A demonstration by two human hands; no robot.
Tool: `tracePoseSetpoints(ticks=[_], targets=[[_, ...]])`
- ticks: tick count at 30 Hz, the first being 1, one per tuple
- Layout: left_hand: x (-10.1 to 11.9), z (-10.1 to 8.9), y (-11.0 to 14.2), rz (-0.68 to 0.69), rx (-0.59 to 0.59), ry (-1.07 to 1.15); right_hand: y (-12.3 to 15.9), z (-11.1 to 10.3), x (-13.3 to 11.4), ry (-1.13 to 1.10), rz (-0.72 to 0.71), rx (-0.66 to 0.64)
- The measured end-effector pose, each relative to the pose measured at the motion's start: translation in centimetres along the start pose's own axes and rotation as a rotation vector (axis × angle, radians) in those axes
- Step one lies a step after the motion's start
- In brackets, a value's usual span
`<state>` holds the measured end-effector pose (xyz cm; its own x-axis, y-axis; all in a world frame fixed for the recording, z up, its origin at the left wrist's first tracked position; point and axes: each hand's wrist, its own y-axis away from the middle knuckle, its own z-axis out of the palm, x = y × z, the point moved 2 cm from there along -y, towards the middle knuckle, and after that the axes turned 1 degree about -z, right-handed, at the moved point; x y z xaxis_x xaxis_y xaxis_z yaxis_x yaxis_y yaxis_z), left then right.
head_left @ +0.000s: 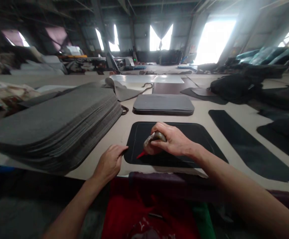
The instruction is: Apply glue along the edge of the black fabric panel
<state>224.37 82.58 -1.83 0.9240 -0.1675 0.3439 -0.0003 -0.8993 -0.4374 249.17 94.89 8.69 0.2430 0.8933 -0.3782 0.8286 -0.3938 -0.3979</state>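
Note:
A black panel (169,160) with rounded corners lies flat on the table in front of me, a thin pale line running inside its edge. My right hand (171,137) is wrapped around a squeeze bottle (149,146) with whitish residue on its side. The bottle is tilted, and its red nozzle (141,154) points down at the panel's left part; whether the tip touches cannot be made out. At the panel's left edge, my left hand (111,162) has curled fingers, with the thumb and forefinger close together on the rim.
To the left stands a tall stack of dark grey sheets (60,113). Beyond the panel lies a smaller stack of grey rounded panels (163,103). Long dark pieces (249,142) lie on the right, with a dark heap (234,86) behind them. The table's front edge (89,176) is near me.

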Motion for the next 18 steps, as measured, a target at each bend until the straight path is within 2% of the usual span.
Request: tracePoseSetpoints(ticks=[8,11,13,15,18], targets=[[-0.1,0.0,0.0,-0.004,0.01,0.014,-1.1,0.5,-1.0,0.063,-0.03,-0.007],[-0.1,0.0,-0.1,-0.016,0.002,0.008,-0.5,0.2,-0.7,0.052,-0.016,0.027],[-0.1,0.0,-0.1,-0.008,0.01,-0.002,0.5,-0.4,0.5,-0.018,0.054,0.114],[-0.4,-0.1,0.1,0.024,0.028,-0.02,2.0,-1.2,2.2,-0.156,0.198,0.236],[-1.3,-0.1,0.6,0.092,0.072,-0.065,4.7,-1.9,5.0,-0.571,0.452,0.471]])
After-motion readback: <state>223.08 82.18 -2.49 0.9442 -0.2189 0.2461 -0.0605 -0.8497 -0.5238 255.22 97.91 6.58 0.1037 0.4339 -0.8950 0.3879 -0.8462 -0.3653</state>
